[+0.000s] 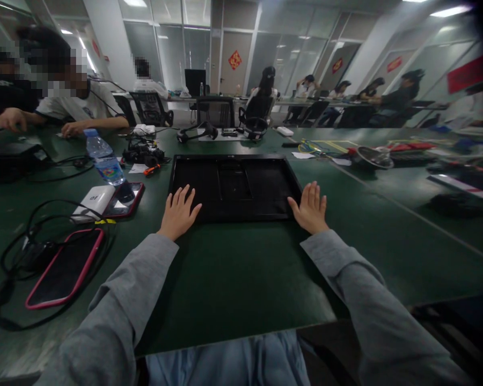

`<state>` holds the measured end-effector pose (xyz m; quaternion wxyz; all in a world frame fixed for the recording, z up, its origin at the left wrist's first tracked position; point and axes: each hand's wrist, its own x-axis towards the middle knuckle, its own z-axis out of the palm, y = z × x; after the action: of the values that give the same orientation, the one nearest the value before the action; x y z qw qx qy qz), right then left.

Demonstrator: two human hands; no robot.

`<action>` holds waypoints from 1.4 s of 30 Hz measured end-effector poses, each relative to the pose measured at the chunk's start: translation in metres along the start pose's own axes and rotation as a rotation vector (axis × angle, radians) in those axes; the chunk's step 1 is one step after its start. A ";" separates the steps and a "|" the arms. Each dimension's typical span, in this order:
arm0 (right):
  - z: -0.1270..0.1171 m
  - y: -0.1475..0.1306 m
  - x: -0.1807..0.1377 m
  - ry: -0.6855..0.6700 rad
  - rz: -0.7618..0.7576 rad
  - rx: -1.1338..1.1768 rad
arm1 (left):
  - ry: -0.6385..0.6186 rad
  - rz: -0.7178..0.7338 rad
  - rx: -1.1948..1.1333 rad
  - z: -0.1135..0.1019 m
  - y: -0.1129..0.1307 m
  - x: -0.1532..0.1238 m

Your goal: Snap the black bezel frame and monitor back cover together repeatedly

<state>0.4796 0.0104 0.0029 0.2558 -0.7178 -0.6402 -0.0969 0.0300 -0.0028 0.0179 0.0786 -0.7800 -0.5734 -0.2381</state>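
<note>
A flat black rectangular panel [233, 185], like the back of a monitor, lies on the green table [233, 273] in front of me. My left hand [178, 212] rests flat on its near left corner, fingers stretched out and apart. My right hand [309, 208] lies flat on its near right corner, fingers also spread. Neither hand holds anything. Both arms are in grey sleeves.
To my left lie a pink-edged phone [64, 273] with black cables, a second phone [124, 198], a white power bank [93, 201], a water bottle [103, 158] and a camera [143, 153]. People sit at the far left and along the back tables. Clutter covers the right.
</note>
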 end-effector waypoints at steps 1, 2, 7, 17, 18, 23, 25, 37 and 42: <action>0.002 0.003 0.001 -0.027 -0.006 0.000 | 0.002 -0.002 0.005 0.000 0.000 0.000; 0.003 0.005 0.002 -0.054 -0.012 0.003 | 0.004 -0.003 0.009 0.000 0.000 0.000; 0.005 0.009 0.009 -0.160 -0.021 -0.010 | 0.007 0.011 0.037 0.001 -0.001 -0.001; -0.006 0.009 0.016 -0.348 -0.022 -0.157 | -0.028 0.011 0.112 -0.002 0.002 0.000; -0.006 0.006 0.018 -0.353 -0.018 -0.162 | -0.034 0.009 0.112 -0.002 0.002 0.000; 0.006 -0.044 0.044 -0.319 -0.083 -0.128 | -0.038 0.012 0.118 -0.003 0.002 0.000; 0.015 -0.076 0.064 -0.315 -0.087 -0.091 | -0.036 0.019 0.124 -0.002 0.002 0.000; 0.052 -0.171 0.158 -0.230 -0.100 -0.011 | -0.040 0.019 0.124 -0.003 0.005 0.001; 0.066 -0.250 0.151 -0.142 -0.311 0.145 | -0.039 0.018 0.117 -0.004 0.006 0.001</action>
<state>0.2492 0.1862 0.0779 0.2429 -0.5950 -0.7652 -0.0378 0.0351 -0.0058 0.0227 0.1151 -0.7836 -0.5806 -0.1884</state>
